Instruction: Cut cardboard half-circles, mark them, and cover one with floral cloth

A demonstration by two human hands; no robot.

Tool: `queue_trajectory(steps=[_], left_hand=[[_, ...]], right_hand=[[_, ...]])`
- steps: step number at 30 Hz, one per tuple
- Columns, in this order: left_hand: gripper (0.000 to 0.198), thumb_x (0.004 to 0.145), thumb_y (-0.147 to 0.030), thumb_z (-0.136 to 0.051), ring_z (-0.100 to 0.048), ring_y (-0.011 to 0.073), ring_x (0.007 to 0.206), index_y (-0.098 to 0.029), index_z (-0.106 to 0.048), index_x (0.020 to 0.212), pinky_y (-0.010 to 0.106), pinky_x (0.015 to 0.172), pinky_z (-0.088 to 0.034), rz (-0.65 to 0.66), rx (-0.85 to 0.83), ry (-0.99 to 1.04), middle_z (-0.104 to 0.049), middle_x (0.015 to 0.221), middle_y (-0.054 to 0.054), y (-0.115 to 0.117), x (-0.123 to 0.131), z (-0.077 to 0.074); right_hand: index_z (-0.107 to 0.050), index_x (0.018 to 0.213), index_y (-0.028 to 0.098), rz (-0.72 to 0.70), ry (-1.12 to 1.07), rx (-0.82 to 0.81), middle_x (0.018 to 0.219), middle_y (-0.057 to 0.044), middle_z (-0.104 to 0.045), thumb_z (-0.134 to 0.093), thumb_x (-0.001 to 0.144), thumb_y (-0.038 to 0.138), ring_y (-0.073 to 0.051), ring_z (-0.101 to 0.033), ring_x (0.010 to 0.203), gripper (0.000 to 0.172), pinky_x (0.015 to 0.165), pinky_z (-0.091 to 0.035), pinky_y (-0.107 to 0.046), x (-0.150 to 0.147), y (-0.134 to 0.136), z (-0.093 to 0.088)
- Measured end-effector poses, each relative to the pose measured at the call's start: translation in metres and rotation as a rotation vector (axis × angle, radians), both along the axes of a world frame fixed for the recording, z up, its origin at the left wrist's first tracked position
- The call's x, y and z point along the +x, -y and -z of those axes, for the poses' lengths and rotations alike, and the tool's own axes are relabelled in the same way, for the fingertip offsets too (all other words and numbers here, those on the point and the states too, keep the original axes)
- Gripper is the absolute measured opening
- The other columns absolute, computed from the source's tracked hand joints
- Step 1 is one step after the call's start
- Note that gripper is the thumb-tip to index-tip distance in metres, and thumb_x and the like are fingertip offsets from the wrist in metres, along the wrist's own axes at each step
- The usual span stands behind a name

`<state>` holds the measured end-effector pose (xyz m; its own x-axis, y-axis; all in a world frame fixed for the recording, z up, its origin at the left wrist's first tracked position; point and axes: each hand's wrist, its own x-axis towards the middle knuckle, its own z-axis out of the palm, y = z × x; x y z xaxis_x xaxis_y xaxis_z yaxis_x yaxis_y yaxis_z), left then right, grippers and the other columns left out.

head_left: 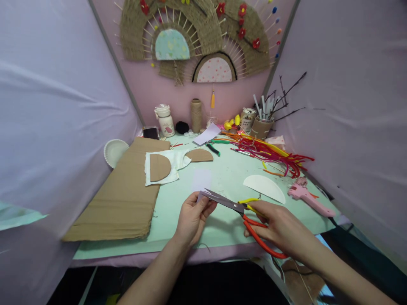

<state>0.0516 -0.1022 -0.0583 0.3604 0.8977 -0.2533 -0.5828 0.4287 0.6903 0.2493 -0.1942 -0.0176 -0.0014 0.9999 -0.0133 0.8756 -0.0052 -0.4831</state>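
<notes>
My left hand [195, 216] pinches a small piece of pale lilac paper [200, 196] near the table's front. My right hand [280, 222] grips scissors [227, 204] with dark blades and red handles, the blades slightly parted and their tips at the paper by my left fingers. A bent yellow piece [249, 201] shows at the scissors' pivot beside my right fingers; I cannot tell whether it belongs to them. Just beyond my left hand lies a pale lilac sheet [201, 178]. A white half-round piece [265, 187] rests beyond my right hand.
Cardboard [117, 199] covers the left side, with a cardboard half-round [160, 167] on white cloth beside it. A pink glue gun [310, 199] lies at right. Red and yellow fuzzy stems [273, 152], pliers [213, 149], a twine spool [196, 116] and a white bottle [165, 120] sit farther back.
</notes>
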Motion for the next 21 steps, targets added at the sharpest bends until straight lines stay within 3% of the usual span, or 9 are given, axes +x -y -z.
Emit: queue_trajectory(steps=[21], left_hand=[[0.029, 0.062, -0.029, -0.087, -0.07, 0.0116, 0.073, -0.014, -0.068, 0.078, 0.02, 0.07, -0.057, 0.037, 0.006, -0.027, -0.073, 0.077, 0.002, 0.003, 0.0024, 0.0014]], right_hand=[[-0.041, 0.063, 0.021, 0.002, 0.119, -0.021, 0.054, 0.004, -0.043, -0.06, 0.083, 0.046, -0.012, -0.039, 0.051, 0.037, 0.05, -0.022, -0.024, 0.0078, 0.0025, -0.0078]])
